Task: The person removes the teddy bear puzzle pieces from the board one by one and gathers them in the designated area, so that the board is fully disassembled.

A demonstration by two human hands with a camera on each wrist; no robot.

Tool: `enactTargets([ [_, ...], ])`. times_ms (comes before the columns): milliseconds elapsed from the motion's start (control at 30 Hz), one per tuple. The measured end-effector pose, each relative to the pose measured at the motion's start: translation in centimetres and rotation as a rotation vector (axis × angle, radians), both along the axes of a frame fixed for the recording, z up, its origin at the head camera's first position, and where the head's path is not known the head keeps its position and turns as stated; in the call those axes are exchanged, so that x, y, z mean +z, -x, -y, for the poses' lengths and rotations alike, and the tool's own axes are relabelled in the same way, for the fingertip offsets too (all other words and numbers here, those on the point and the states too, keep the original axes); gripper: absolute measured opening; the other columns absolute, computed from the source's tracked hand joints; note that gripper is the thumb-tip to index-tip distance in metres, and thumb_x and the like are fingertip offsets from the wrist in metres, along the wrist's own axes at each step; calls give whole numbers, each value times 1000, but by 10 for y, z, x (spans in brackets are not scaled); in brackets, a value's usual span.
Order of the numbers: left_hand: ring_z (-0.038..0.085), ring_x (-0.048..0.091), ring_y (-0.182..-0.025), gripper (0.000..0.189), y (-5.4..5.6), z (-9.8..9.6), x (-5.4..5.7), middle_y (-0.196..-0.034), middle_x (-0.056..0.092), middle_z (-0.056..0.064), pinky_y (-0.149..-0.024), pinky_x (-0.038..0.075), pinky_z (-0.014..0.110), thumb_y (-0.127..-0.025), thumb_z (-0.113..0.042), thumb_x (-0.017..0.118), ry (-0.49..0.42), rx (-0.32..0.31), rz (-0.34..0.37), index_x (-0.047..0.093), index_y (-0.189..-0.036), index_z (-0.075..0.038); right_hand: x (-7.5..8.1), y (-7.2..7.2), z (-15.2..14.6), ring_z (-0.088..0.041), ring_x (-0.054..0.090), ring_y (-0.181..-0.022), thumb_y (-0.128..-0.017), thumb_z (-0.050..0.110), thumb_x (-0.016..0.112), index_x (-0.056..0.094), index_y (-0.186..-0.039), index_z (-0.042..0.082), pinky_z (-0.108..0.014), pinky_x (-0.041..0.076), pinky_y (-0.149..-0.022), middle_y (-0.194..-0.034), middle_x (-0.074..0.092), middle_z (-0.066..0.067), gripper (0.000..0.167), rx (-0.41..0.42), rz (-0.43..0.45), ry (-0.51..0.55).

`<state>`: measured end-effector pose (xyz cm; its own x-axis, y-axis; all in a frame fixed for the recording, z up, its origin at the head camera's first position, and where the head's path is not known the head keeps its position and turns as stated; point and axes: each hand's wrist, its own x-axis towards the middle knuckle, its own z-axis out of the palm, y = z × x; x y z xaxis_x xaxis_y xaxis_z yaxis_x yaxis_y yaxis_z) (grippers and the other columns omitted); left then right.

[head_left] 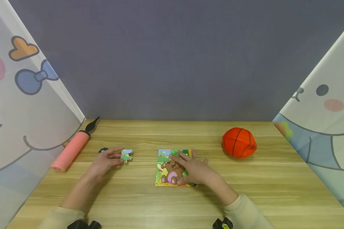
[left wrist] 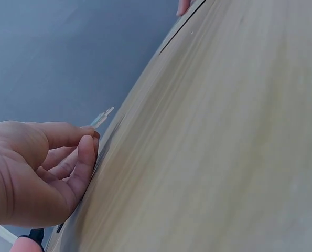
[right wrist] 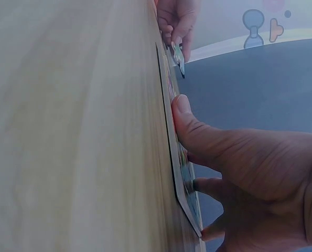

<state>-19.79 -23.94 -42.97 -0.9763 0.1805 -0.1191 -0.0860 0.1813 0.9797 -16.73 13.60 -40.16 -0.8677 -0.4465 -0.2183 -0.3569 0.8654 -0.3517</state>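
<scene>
Between thumb and fingertips, my left hand point(head_left: 105, 161) pinches a jigsaw piece point(head_left: 126, 155) printed with blue sky and green grass. The left wrist view shows that piece point(left wrist: 102, 118) edge-on, raised over the wood. My right hand point(head_left: 196, 170) rests with spread fingers on a jigsaw puzzle board point(head_left: 167, 173) showing a brown bear, covering much of its right side. In the right wrist view the thumb and fingertips of the right hand point(right wrist: 250, 178) touch the board point(right wrist: 169, 115), which lies flat on the table.
On the left of the table point(head_left: 149, 206) lies a pink hand pump point(head_left: 71, 152) with a black nozzle. A small black patterned object point(head_left: 103, 149) sits just behind the left hand. A dented red ball point(head_left: 239, 143) with black lines stands at the right. A grey panel point(head_left: 177, 60) closes off the back.
</scene>
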Motion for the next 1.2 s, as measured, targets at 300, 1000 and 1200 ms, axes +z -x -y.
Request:
enactTargets([
  [300,12,68,-88,62,-3,13,0,-119,65,18,-74,59,29,-93,2,68,17,31,0,41,-148,10,0,0,0,-54,5,-147,-77,50,83,32,-159,37,-90,16,-91,-167,20,4,97,2,-7,-3],
  [1000,13,57,-75,60,-2,18,5,-110,63,15,-62,50,25,-91,5,68,98,66,39,43,-145,12,-1,2,-2,-54,4,-147,-79,50,82,30,-159,39,-90,16,-91,-168,17,4,96,8,-1,-6],
  [1200,12,56,-76,59,-4,19,6,-109,61,15,-61,50,25,-91,5,66,139,57,31,44,-145,11,-2,2,-1,-54,6,-147,-78,50,83,32,-158,39,-90,18,-90,-168,19,5,96,9,-11,-10],
])
